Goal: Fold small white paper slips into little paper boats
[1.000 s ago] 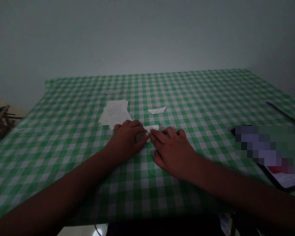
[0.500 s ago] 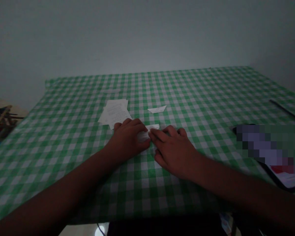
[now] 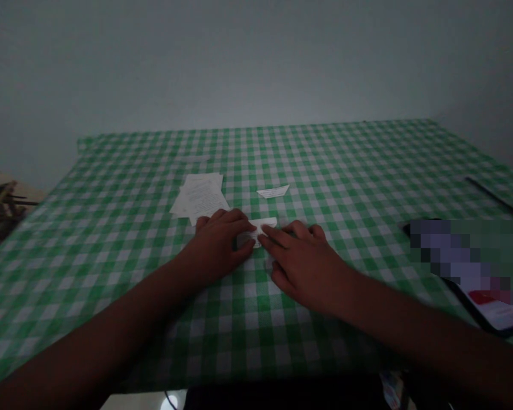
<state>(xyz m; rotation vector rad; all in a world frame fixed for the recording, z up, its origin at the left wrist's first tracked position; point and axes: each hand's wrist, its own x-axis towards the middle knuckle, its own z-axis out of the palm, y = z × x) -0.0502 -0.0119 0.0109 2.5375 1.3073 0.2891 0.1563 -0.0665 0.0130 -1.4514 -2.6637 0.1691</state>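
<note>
While the person's left hand (image 3: pixel 222 242) and right hand (image 3: pixel 308 262) rest close together with fingertips on it, a small folded white paper (image 3: pixel 264 221) lies on the green-and-white checked tablecloth (image 3: pixel 239 330), near the middle of the table. Lines of print show on the paper between the left thumb and index finger, too small to read; whether either hand pinches it or only presses, I cannot tell. Just beyond lies a folded paper piece (image 3: pixel 273 192) with slanted ends, bearing lines of writing, also illegible. Beside it, past the left hand, several overlapping sheets (image 3: pixel 205 196) carry dense text that cannot be made out. Well to the right, a dark-edged device (image 3: pixel 493 319) has its screen mostly blurred into blocks, with a red patch and no readable brand.
</note>
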